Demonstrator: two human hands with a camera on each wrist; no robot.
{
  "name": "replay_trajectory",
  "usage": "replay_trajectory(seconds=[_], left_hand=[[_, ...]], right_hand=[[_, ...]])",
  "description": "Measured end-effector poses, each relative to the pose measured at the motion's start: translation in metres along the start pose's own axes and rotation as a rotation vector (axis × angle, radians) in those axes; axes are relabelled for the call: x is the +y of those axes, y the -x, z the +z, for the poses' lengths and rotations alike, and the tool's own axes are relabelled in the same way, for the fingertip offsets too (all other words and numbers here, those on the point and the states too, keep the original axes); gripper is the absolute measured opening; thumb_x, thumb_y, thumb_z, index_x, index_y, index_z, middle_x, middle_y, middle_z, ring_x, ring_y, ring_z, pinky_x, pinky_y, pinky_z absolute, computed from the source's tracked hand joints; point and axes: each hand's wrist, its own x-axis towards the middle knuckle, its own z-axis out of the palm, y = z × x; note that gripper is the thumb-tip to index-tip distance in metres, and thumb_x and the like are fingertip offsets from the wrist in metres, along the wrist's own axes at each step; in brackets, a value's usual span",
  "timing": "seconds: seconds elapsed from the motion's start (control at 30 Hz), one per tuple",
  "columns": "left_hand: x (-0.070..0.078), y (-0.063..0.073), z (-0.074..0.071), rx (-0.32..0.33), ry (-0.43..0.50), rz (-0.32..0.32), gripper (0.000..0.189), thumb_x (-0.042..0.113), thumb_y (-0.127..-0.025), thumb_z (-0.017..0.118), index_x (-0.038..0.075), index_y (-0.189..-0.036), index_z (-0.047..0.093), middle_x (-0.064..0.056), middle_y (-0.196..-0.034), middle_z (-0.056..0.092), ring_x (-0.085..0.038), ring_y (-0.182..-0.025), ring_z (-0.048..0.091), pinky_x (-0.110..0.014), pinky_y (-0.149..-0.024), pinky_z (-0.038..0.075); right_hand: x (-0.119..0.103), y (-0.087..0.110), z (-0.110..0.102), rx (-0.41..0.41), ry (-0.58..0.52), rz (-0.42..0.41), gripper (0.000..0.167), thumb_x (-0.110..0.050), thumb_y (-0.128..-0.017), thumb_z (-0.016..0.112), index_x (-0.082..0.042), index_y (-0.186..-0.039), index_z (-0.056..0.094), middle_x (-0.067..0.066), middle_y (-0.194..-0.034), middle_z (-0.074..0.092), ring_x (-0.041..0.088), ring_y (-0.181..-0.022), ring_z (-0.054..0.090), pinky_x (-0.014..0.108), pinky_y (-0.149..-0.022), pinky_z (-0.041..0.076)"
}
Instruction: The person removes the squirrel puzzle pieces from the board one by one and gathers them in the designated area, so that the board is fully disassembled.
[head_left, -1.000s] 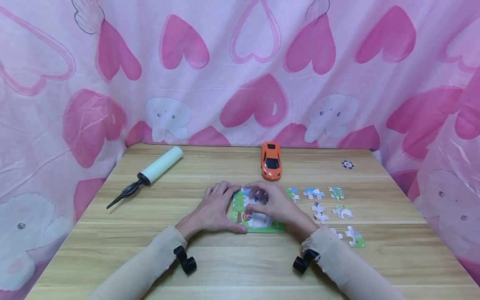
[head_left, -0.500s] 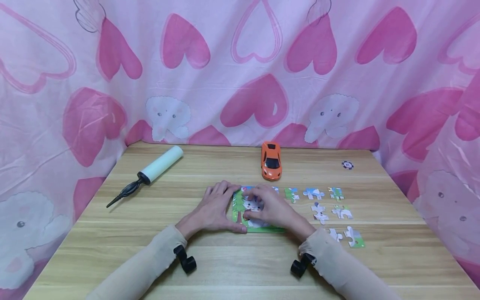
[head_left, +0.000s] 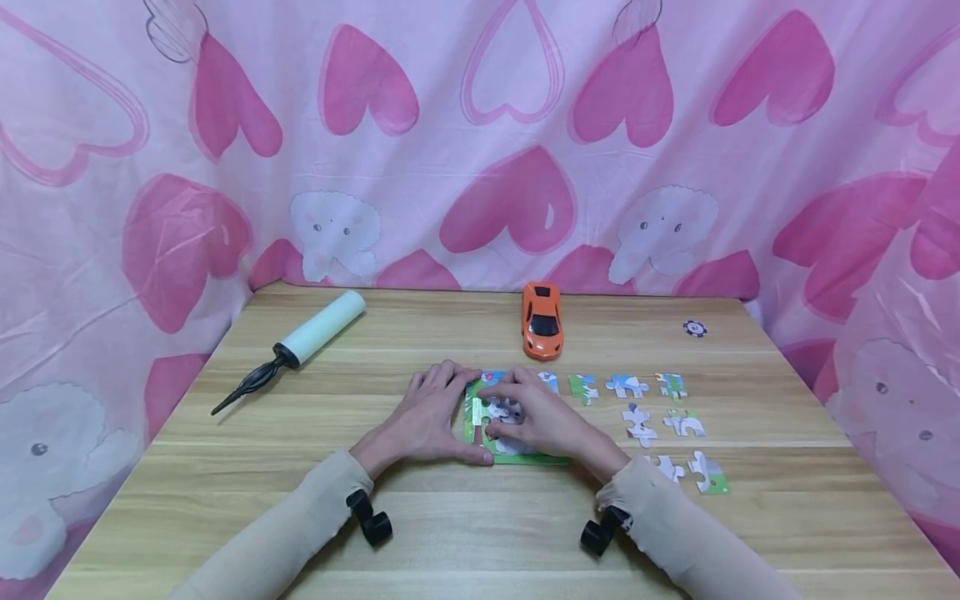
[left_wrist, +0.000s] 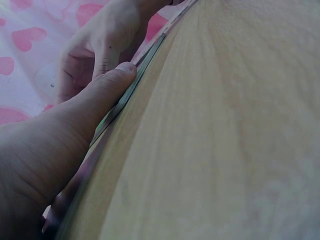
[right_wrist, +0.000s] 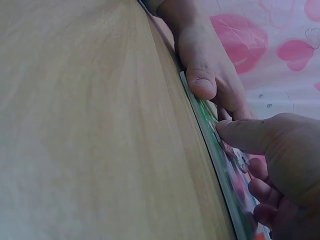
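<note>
A puzzle board (head_left: 517, 459) with a green border and a cartoon picture lies flat in front of me. My left hand (head_left: 427, 421) rests at its left side, fingers spread toward the top corner. The left thumb (left_wrist: 112, 82) presses on the near edge in the left wrist view. Over the picture, my right hand (head_left: 547, 421) pinches a puzzle piece (head_left: 495, 410) between thumb and fingers; the hand covers most of it. In the right wrist view the right thumb (right_wrist: 245, 135) is down at the board's surface, with the other fingers curled beyond it.
Several loose puzzle pieces (head_left: 639, 425) lie in rows right of the board. Behind it stands an orange toy car (head_left: 543, 321). A hand pump (head_left: 322, 332) with a black nozzle lies at the left, and a round chip (head_left: 695, 328) at the back right. A pink curtain surrounds the table.
The right hand has shifted slightly left and closed its fingers over the board's left half, where piece outlines now show in the picture. The left hand has stayed in place.
</note>
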Motion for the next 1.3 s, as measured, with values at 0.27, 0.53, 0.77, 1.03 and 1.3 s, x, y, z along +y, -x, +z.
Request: replay_trajectory(seconds=[0.27,0.53,0.77,1.03,1.3], left_hand=[[0.001,0.001,-0.002,-0.003,0.009,0.003,0.136,0.100,-0.070,0.074,0.018,-0.173,0.039,-0.003,-0.156,0.047,-0.024,-0.142,0.043,-0.054,-0.121,0.032],[0.000,0.000,0.000,0.009,0.009,0.012,0.135,0.099,-0.071,0.075,0.017,-0.172,0.040,-0.004,-0.154,0.048,-0.025,-0.141,0.043,-0.054,-0.120,0.032],[0.000,0.000,0.001,0.007,0.005,0.008,0.135,0.100,-0.070,0.074,0.018,-0.172,0.040,-0.003,-0.154,0.047,-0.024,-0.141,0.043,-0.055,-0.121,0.032],[-0.001,0.000,0.001,0.015,0.002,0.015,0.137,0.100,-0.070,0.074,0.017,-0.172,0.040,-0.003,-0.155,0.047,-0.024,-0.140,0.044,-0.055,-0.121,0.032],[-0.001,0.000,0.001,0.011,0.007,0.008,0.135,0.099,-0.069,0.075,0.019,-0.172,0.040,-0.001,-0.153,0.048,-0.022,-0.138,0.043,-0.055,-0.123,0.031]], right_hand=[[0.001,0.000,0.000,-0.013,-0.010,-0.008,0.049,-0.031,-0.100,0.087,-0.024,-0.147,0.074,-0.003,-0.130,0.061,0.015,-0.113,0.056,0.038,-0.098,0.050],[0.001,-0.001,0.000,-0.009,0.014,-0.016,0.049,-0.029,-0.100,0.087,-0.021,-0.147,0.074,-0.006,-0.124,0.060,0.012,-0.104,0.056,0.032,-0.088,0.051],[0.000,-0.001,0.001,0.000,0.010,0.002,0.048,-0.029,-0.100,0.088,-0.022,-0.145,0.075,-0.005,-0.124,0.057,0.012,-0.102,0.055,0.031,-0.086,0.051],[0.000,0.001,-0.002,0.017,-0.025,0.007,0.048,-0.030,-0.102,0.085,-0.022,-0.147,0.073,-0.004,-0.126,0.057,0.014,-0.105,0.055,0.031,-0.086,0.052],[-0.001,0.003,-0.016,0.077,-0.074,-0.001,0.049,-0.024,-0.102,0.085,-0.018,-0.148,0.072,-0.003,-0.126,0.057,0.021,-0.104,0.058,0.033,-0.085,0.053]])
